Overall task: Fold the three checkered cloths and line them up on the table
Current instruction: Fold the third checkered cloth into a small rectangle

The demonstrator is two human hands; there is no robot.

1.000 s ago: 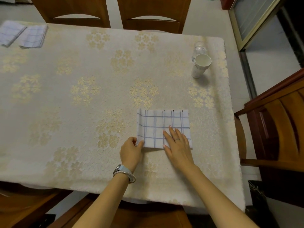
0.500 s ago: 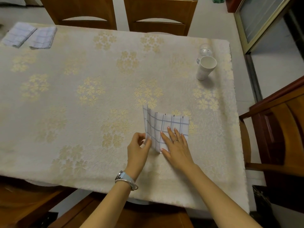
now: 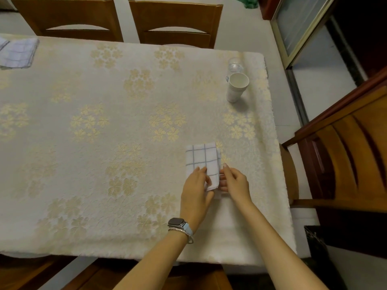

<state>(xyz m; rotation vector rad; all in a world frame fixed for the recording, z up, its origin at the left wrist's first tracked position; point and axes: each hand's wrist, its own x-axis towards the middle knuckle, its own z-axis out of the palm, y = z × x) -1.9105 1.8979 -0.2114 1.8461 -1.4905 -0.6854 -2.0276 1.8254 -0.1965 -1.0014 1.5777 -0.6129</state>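
Both forearms reach up from the bottom of the frame and meet right of centre. The left hand [image 3: 196,191], a watch [image 3: 177,223] on its wrist, is turned palm inward. Its thumb lies on top of the cloth [image 3: 202,158] and its fingers tuck under the near left corner, so it pinches the fabric. The right hand [image 3: 234,181] sits just beside it at the cloth's right edge. Its fingers curl in against the stacked layers and nip them, with the index finger reaching up along the edge.

The cloth is a narrow upright rectangle. Its far end lies flat on the table [image 3: 125,122] and its near end is lifted slightly between the two hands.

It lies near the table's right edge and not far from the front edge. To its left, a wide stretch of flowered tablecloth runs to the frame's left side. Two folded cloths [image 3: 17,52] lie in the upper left, well apart from the hands, one cut off by the frame. In the upper right a stack of cups [image 3: 237,86] stands just in front of a glass [image 3: 235,64], near the far right corner. Two chairs [image 3: 69,19] stand along the far side, and another chair [image 3: 345,160] stands close to the right edge.
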